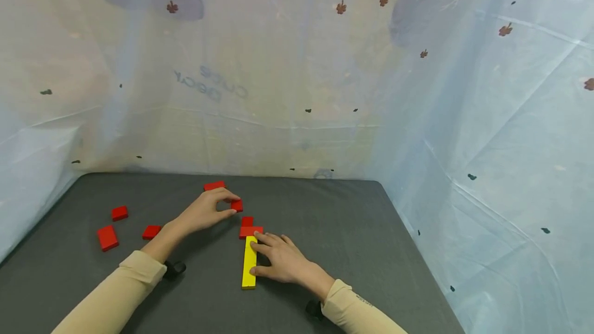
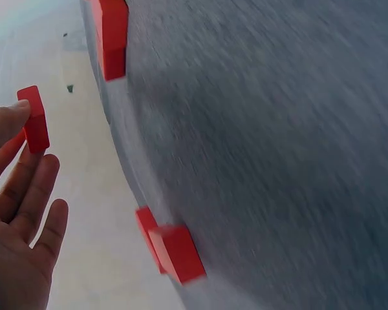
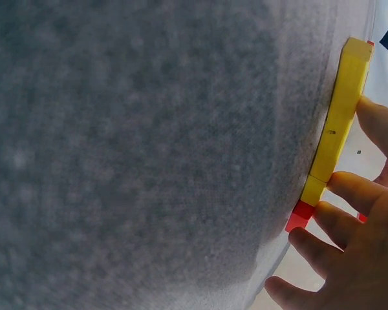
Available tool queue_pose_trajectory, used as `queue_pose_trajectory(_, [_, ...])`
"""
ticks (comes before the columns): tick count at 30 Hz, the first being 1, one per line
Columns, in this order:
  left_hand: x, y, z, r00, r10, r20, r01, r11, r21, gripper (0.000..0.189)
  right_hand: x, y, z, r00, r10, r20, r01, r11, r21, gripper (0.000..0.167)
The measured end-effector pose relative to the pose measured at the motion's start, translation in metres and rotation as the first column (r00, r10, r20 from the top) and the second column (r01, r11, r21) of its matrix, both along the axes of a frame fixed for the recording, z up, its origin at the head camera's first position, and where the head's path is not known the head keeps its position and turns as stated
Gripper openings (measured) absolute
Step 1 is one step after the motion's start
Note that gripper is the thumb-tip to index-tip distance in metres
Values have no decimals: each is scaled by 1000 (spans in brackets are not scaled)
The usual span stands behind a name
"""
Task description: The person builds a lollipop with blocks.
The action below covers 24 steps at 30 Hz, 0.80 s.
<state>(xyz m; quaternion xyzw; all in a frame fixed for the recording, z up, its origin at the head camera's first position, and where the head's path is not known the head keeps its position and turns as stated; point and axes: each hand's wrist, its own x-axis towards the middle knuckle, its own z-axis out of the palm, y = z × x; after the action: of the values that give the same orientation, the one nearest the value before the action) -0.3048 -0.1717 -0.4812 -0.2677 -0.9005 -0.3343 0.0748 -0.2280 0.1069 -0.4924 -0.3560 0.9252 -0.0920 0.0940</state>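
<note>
My left hand (image 1: 204,211) pinches a small red block (image 1: 237,205) between thumb and fingers, slightly beyond a row of blocks. In the left wrist view that red block (image 2: 36,123) sits at the thumb tip, the lower fingers spread. My right hand (image 1: 283,261) touches the side of the yellow row (image 1: 249,267) with its fingers extended. A red block (image 1: 251,232) lies crosswise at the row's far end, with another red block (image 1: 247,221) behind it. The right wrist view shows a long yellow block (image 3: 339,123), a shorter yellow piece (image 3: 313,192) and red (image 3: 300,217) end to end.
On the dark grey table (image 1: 352,251), loose red blocks lie at the left: one upper block (image 1: 119,213), one lower block (image 1: 108,238), and one block (image 1: 151,232) by the left forearm. Red pieces (image 1: 214,185) lie beyond the left hand. A pale curtain (image 1: 278,133) encloses the table.
</note>
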Motion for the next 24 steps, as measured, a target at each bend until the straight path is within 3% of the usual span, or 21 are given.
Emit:
queue_pose_trajectory(9, [-9, 28, -5, 998, -46, 43, 44, 999, 30, 36, -1, 0, -1, 1000, 5, -12, -5, 1000, 9, 68])
queue_pose_trajectory(24, [-24, 54, -19, 984, -78, 161, 94, 991, -98, 30, 0, 0, 1, 1000, 10, -7, -10, 1000, 19, 68])
